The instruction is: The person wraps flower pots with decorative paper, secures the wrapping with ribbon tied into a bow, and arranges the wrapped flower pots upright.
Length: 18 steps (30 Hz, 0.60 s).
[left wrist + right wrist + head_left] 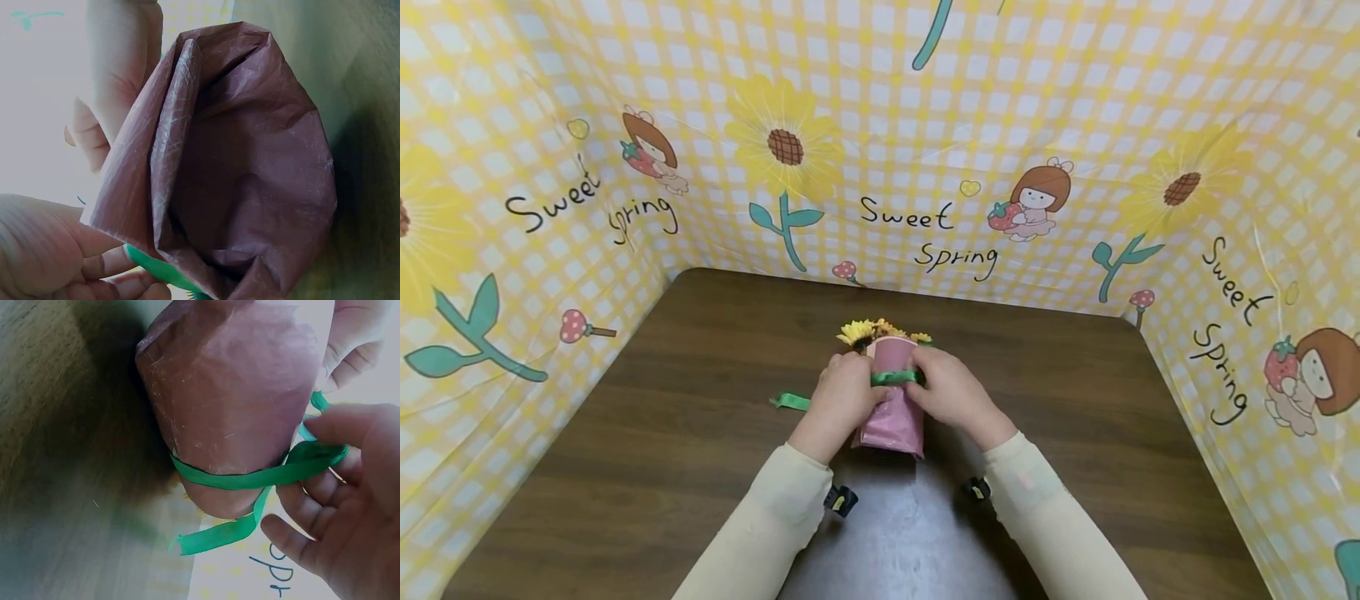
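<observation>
A small bouquet in pink wrapping paper (892,427) lies on the table, its open lower end toward me. Yellow and orange artificial flowers (857,332) show at the far end. Across the wrapping runs a green ribbon (895,377), with one tail out to the left. My left hand (841,393) holds the ribbon at the bouquet's left side, thumb over the paper. From the right, my right hand (953,390) pinches the ribbon between thumb and fingers. The right wrist view shows the ribbon (231,481) wrapped round the paper; in the left wrist view the paper's folded opening (250,156) faces the camera.
The dark wooden table (700,467) is bordered on the back and sides by a yellow checked cloth (880,125) printed with sunflowers and words. Small black devices (841,500) sit at both wrists, below the cream sleeves (767,508).
</observation>
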Motion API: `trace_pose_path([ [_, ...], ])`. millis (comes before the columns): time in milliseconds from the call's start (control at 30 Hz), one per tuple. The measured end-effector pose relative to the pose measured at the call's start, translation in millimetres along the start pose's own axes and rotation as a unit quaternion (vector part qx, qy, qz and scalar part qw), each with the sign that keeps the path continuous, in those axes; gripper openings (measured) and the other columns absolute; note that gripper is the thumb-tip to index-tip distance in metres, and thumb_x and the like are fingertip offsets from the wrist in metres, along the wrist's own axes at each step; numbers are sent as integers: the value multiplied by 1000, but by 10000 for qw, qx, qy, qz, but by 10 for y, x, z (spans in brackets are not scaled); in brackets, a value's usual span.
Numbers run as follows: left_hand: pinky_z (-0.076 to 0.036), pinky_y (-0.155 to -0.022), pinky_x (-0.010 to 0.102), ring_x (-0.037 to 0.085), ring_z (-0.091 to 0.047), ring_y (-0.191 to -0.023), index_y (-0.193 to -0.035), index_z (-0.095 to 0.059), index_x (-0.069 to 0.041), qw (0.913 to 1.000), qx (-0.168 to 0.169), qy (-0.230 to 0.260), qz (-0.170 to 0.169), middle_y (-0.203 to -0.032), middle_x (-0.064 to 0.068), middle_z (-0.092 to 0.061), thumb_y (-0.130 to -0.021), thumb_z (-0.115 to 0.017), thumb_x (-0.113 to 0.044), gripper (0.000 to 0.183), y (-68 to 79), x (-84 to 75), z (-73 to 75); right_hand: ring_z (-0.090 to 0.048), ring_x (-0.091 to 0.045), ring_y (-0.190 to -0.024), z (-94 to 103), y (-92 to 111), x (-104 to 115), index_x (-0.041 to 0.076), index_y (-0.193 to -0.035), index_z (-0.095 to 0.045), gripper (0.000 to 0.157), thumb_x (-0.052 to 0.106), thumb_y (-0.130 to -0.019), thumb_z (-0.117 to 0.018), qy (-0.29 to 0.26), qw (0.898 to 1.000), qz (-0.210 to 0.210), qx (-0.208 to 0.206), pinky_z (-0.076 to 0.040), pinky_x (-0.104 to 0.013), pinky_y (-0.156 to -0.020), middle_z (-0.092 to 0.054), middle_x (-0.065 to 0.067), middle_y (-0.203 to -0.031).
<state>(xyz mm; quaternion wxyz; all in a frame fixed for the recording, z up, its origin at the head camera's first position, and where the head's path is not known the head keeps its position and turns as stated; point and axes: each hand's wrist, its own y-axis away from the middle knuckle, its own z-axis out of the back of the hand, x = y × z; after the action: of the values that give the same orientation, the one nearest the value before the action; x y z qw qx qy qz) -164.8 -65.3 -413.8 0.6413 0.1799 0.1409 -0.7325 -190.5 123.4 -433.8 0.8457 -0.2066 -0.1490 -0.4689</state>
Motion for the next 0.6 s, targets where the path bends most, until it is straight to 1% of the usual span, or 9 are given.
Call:
trace_pose_path([
  [167,-47,-74,41,27,-55,-85,-76,-66,-13,9999,24,109,25,-79,5,-61,-87,-82,-36,30,3,11,-13,-51,-16,-73,54,78,42,16,-89,-61,14,12,-88,-74,372,9969,-295,-626,-45,-33,-64,-54,2,-81],
  [267,-46,-73,40,27,-54,-84,-76,-66,-14,9998,14,175,29,-75,3,-60,-87,-83,-35,29,9,16,-23,-53,-15,-74,51,142,53,16,-89,-64,13,13,-88,-76,487,9940,-536,-818,-48,-32,-65,-56,2,-83],
  [433,-45,-72,39,26,-54,-84,-78,-67,-14,9997,4,230,30,-74,3,-60,-87,-82,-34,27,15,27,-38,-57,-14,-73,49,244,84,14,-90,-68,10,16,-89,-78,472,9881,-962,-1102,-53,-33,-65,-61,1,-85],
  [533,-45,-70,37,25,-53,-83,-78,-67,-14,9996,7,292,35,-73,2,-60,-88,-82,-34,26,15,28,-36,-59,-15,-73,80,278,110,13,-91,-70,7,15,-91,-77,368,9856,-1052,-1270,-54,-33,-65,-63,0,-85],
  [600,-44,-70,37,25,-53,-82,-77,-67,-14,9995,1,306,22,-73,2,-59,-88,-82,-33,27,12,25,-32,-59,-15,-74,108,289,125,13,-91,-72,5,15,-92,-76,252,9859,-1082,-1253,-54,-33,-66,-65,0,-86],
])
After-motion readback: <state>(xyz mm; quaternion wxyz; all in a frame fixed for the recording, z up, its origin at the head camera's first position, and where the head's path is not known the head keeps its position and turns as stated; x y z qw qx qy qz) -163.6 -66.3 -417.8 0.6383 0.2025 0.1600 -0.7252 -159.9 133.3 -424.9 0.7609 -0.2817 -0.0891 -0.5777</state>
